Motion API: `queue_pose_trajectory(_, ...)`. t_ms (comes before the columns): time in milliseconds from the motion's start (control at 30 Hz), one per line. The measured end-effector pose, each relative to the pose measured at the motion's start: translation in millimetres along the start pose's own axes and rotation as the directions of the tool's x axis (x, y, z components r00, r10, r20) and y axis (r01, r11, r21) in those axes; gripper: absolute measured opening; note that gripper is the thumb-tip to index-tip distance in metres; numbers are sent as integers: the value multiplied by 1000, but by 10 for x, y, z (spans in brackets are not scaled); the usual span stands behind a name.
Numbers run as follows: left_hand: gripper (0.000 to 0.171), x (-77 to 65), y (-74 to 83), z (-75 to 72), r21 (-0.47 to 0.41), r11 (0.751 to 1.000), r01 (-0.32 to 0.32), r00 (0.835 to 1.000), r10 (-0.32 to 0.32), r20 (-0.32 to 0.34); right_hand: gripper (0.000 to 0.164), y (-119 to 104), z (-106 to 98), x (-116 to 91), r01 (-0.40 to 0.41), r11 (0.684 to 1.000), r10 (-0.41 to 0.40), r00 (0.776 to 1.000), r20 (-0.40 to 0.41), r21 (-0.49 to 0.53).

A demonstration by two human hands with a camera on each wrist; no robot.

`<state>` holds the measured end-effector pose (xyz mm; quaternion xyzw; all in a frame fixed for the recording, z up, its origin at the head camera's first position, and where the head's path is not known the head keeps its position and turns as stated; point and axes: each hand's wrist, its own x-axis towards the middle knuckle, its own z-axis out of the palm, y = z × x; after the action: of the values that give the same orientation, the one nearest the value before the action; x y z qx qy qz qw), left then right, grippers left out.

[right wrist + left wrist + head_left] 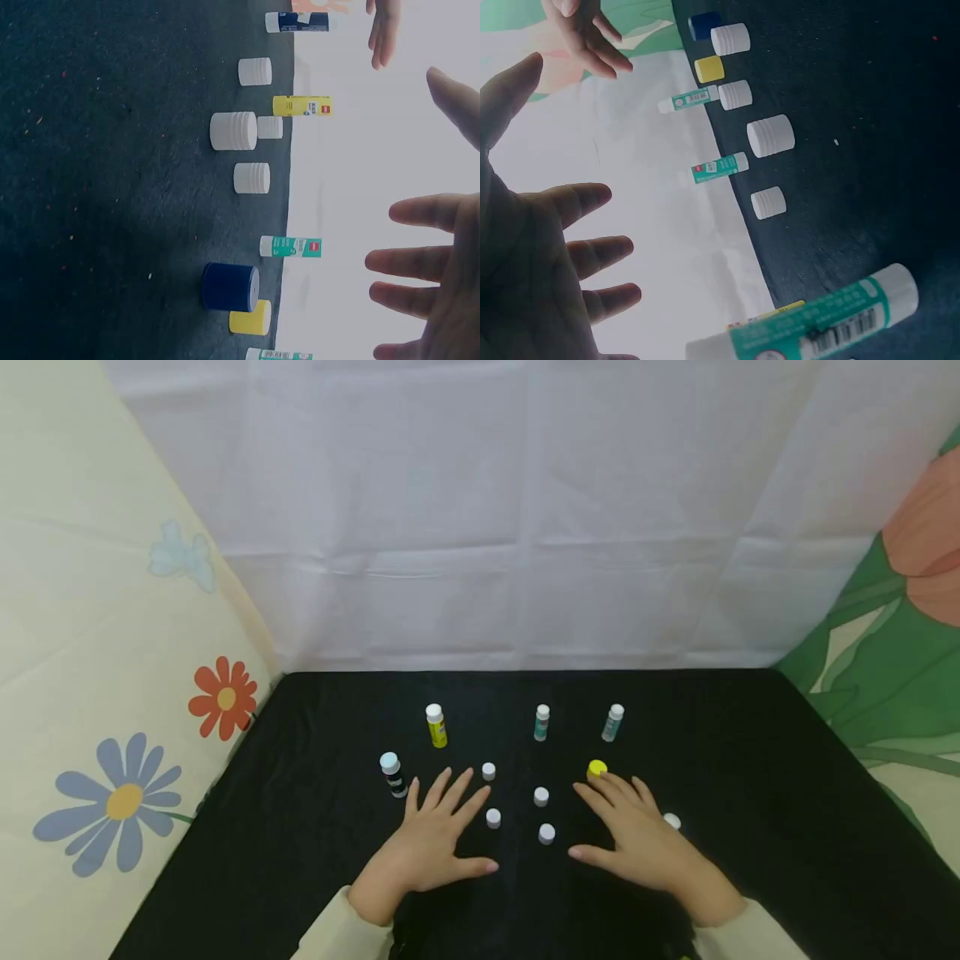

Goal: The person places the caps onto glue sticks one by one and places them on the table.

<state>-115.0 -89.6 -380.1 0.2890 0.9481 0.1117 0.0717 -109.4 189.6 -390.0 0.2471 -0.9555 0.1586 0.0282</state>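
Note:
Both hands hover over the black table, palms down and fingers spread, holding nothing. My left hand has its fingertips near a dark glue stick with a white cap, standing upright. A green glue stick looms large in the left wrist view; the left hand hides it from the head view. Several short white ridged caps stand between the hands. My right hand overlaps a yellow cap in the head view. A dark blue cap, hidden from above, shows beside that yellow one in the right wrist view.
Farther back stand a yellow glue stick and two green-labelled glue sticks, one in the middle and one to the right. Another white piece peeks out past the right hand. A white cloth hangs behind the table.

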Motion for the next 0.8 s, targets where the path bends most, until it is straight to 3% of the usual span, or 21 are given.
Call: queue_pose_trajectory(800, 81, -68, -44, 67, -23, 999, 24, 1000, -24, -8, 75, 240, -82, -207, -114, 993, 114, 993, -11, 24)
